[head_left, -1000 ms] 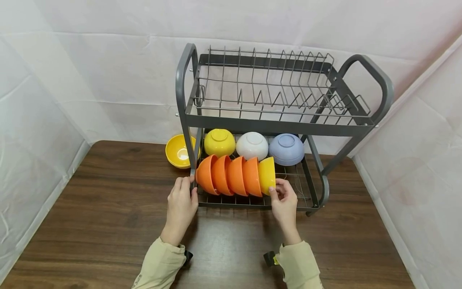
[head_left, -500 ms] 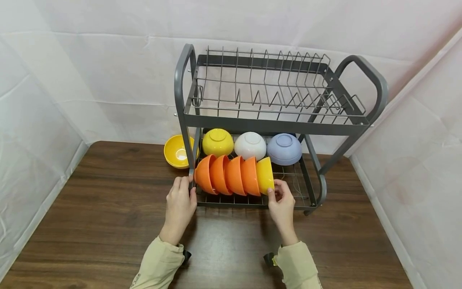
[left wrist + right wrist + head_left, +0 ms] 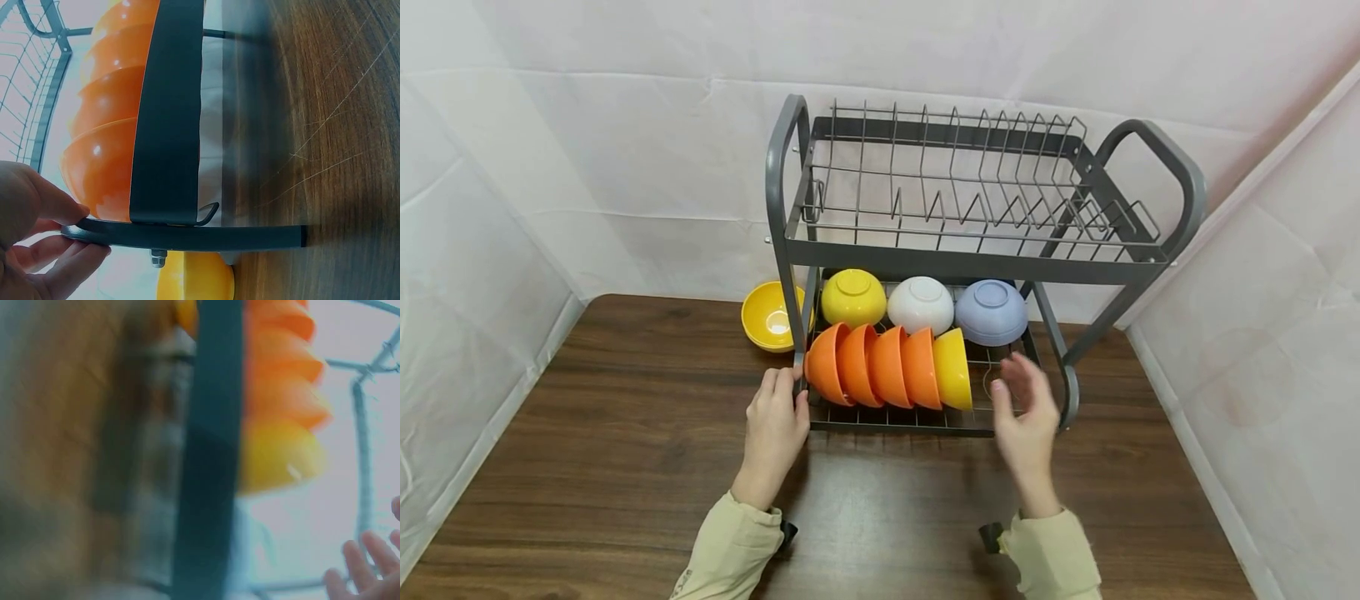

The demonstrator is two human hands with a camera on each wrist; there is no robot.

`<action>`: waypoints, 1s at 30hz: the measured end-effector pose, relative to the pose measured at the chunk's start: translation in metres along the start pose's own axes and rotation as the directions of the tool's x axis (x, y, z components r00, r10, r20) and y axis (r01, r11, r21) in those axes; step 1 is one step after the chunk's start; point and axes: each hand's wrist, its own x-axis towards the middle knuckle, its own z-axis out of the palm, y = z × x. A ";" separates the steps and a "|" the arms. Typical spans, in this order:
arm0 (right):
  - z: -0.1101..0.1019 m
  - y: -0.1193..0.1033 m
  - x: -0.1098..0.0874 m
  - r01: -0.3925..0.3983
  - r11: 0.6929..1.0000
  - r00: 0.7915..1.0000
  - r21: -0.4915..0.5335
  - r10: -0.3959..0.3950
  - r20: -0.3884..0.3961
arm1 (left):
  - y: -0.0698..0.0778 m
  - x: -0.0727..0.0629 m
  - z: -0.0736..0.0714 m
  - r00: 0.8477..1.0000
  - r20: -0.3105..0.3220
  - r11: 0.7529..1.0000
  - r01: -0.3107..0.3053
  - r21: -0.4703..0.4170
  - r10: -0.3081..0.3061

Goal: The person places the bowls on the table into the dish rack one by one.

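Observation:
A row of nested orange bowls (image 3: 887, 367), ended on the right by a yellow bowl (image 3: 953, 371), lies on its side on the lower shelf of a dark grey dish rack (image 3: 970, 262). My left hand (image 3: 772, 429) is at the rack's front left corner. In the left wrist view its thumb and fingers pinch the rack's side bar (image 3: 187, 236), beside the endmost orange bowl (image 3: 103, 169). To the right of the yellow bowl, my right hand (image 3: 1028, 421) is apart from it with nothing in its grasp. Blurred fingers (image 3: 369, 562) of that hand look spread in the right wrist view.
Behind the row, an upside-down yellow bowl (image 3: 853, 298), a white bowl (image 3: 921, 307) and a lavender bowl (image 3: 992, 312) stand on the lower shelf. Left of the rack, another yellow bowl (image 3: 767, 317) sits upright on the wooden table (image 3: 625, 433). The wire upper shelf (image 3: 955, 179) overhangs the back bowls.
My right hand has let go of the yellow bowl at the row's end and moved right. The left hand keeps its place on the rack. The bowls look nearly unmoved.

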 end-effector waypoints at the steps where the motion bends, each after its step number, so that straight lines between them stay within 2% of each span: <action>1: -0.005 -0.003 0.007 0.028 1.000 0.998 0.004 -0.027 -0.061 | 0.000 0.000 0.000 1.000 0.002 1.000 0.001 0.000 -0.001; 3: -0.017 -0.011 0.024 0.041 0.999 0.981 -0.006 -0.042 -0.191 | 0.000 0.000 0.000 1.000 0.004 1.000 0.000 0.000 0.000; 5: -0.029 -0.015 0.043 0.023 0.999 0.952 -0.024 -0.029 -0.304 | 0.001 0.000 0.000 1.000 0.004 1.000 -0.003 0.000 0.003; 7: -0.039 -0.008 0.060 -0.016 0.999 0.931 -0.045 -0.001 -0.365 | 0.001 0.000 0.000 1.000 0.000 1.000 -0.006 -0.001 0.006; 9: -0.047 -0.004 0.075 -0.060 0.995 0.928 -0.080 0.027 -0.372 | 0.001 0.000 0.000 1.000 -0.001 1.000 -0.008 -0.002 0.008; 14: -0.055 0.004 0.093 -0.083 0.981 0.947 -0.177 0.022 -0.322 | 0.002 -0.001 0.000 1.000 0.004 1.000 -0.012 -0.001 0.012; 23: -0.057 0.011 0.099 -0.030 0.969 0.929 -0.247 -0.064 -0.364 | 0.003 0.000 0.000 1.000 0.005 1.000 0.002 -0.006 -0.002; 26: -0.057 0.010 0.100 -0.007 0.967 0.932 -0.256 -0.086 -0.352 | 0.002 0.001 0.000 1.000 0.011 1.000 0.008 -0.005 -0.008; 30: -0.057 0.011 0.102 -0.016 0.969 0.938 -0.246 -0.071 -0.340 | 0.001 0.000 0.000 1.000 0.014 1.000 0.016 -0.002 -0.016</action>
